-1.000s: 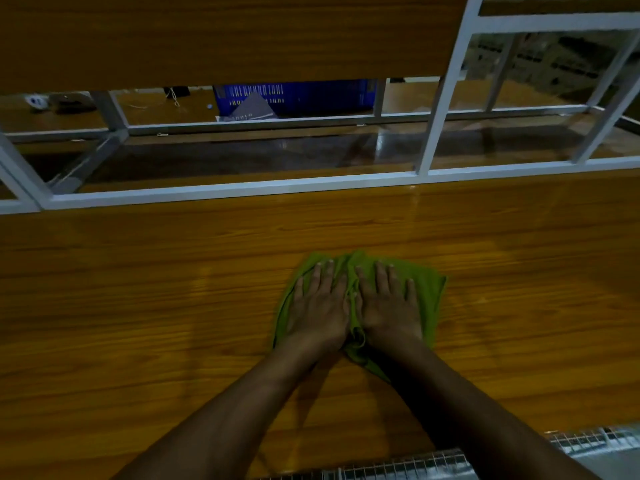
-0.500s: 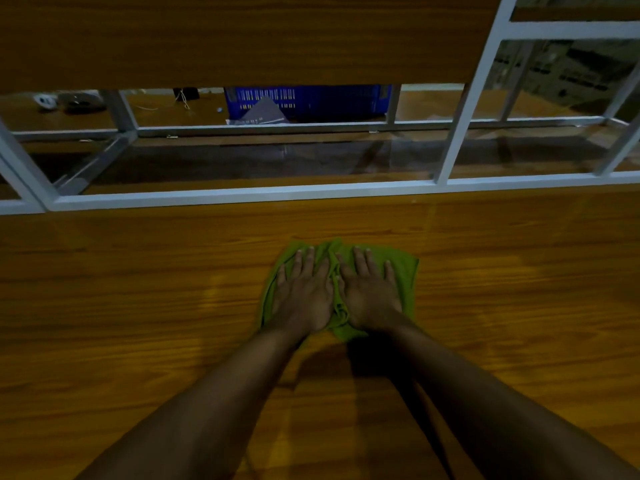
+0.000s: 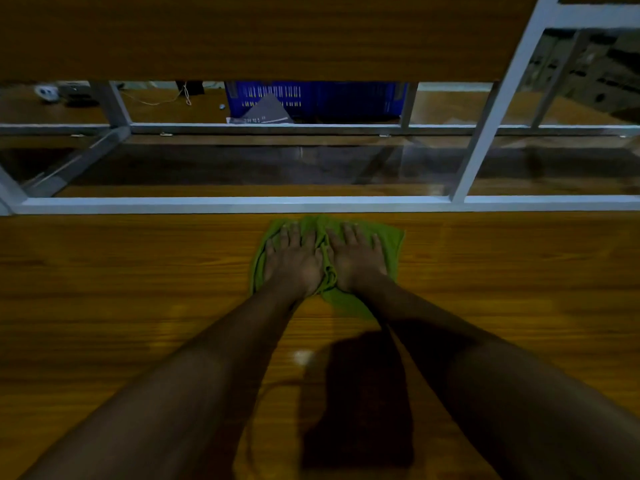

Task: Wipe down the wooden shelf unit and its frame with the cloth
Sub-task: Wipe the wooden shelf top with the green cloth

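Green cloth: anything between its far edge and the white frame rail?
Nothing: head view shows the green cloth nearly reaching the white frame rail, with at most a sliver of bare wooden shelf between.

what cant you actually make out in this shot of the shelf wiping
Head view only:
- Most of the green cloth is hidden under the left hand and right hand.
- The blue crate is cut off above by the upper wooden board; its contents are hidden.
- The grey sheet by the crate has print too small to read.
- The small objects at far left are dim and too small to identify.
- The white frame runs off both side edges.
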Action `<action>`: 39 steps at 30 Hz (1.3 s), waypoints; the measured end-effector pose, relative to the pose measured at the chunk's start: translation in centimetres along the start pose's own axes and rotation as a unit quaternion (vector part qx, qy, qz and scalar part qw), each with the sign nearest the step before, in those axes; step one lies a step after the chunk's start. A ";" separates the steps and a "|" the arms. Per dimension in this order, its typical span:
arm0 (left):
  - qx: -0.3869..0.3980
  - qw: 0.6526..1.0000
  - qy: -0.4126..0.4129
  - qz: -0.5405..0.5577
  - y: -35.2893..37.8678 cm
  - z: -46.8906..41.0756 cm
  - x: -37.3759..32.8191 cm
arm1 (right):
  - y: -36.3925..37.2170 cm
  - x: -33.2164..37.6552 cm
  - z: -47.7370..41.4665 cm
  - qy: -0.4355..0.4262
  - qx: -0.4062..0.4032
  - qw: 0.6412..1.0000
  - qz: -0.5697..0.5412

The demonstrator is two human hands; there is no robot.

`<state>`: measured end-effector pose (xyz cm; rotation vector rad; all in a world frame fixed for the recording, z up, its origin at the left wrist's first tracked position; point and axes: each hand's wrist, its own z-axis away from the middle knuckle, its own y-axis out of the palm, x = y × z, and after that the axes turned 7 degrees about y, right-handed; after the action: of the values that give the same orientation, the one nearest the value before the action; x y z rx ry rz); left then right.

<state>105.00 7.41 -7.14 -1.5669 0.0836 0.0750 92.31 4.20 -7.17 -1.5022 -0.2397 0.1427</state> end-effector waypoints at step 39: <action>0.019 0.998 0.052 -0.023 -0.5 3.5 11.6 | 0.4 11.6 2.6 0.052 0.018 0.998 -0.028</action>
<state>116.58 10.88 -7.79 -1.5332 0.1311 -0.0441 102.93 9.58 -6.61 -1.4607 -0.1943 0.0245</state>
